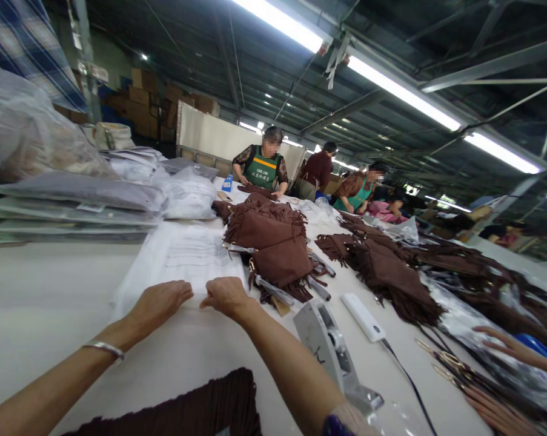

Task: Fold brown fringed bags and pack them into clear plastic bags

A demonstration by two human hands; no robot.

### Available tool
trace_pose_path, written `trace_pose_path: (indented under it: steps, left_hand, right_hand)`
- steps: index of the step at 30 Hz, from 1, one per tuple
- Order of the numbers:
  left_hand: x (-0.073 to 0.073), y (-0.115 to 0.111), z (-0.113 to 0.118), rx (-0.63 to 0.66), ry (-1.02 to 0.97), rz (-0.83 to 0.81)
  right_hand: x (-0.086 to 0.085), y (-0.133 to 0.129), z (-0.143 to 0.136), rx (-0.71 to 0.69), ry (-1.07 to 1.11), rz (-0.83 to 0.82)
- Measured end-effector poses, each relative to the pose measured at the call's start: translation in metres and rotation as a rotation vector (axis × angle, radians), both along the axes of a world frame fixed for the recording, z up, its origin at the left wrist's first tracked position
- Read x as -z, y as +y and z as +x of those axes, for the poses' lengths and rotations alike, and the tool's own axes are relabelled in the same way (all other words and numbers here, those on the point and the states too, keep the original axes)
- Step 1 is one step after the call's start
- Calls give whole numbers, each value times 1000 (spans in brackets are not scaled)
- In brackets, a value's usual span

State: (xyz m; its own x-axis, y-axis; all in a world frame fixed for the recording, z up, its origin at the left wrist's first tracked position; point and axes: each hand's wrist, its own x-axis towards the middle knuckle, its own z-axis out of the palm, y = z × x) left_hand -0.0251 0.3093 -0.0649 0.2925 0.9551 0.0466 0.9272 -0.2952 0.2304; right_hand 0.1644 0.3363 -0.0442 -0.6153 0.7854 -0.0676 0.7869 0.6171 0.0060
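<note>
A white plastic bag (182, 251) with printed lines lies flat on the table in front of me. My left hand (164, 298) pinches its near edge, fingers closed. Close beside it, my right hand (225, 297) grips the same edge, also with curled fingers. Nearest to me, at the bottom of the view, lies a brown fringed piece (195, 409), partly cut off by the frame. Just beyond the bag, brown fringed handbags (280, 254) are piled up.
Stacked packed bags (82, 203) rise on the left. A grey tape dispenser (321, 339) and a white corded device (363, 316) sit right of my arm. More brown bags (391, 272) spread rightward. Another person's hand (509, 342) reaches in at right; co-workers (261, 166) stand across the table.
</note>
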Motion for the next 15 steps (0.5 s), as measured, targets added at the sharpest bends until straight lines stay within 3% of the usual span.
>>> trace_pose_path:
  steps: [9, 15]
  left_hand:
    - [-11, -14, 8, -8, -104, 32]
    - [-12, -16, 14, -55, -22, 6]
  right_hand:
    - [0, -10, 0, 110, 89, -33]
    - [-3, -13, -1, 149, 148, -50]
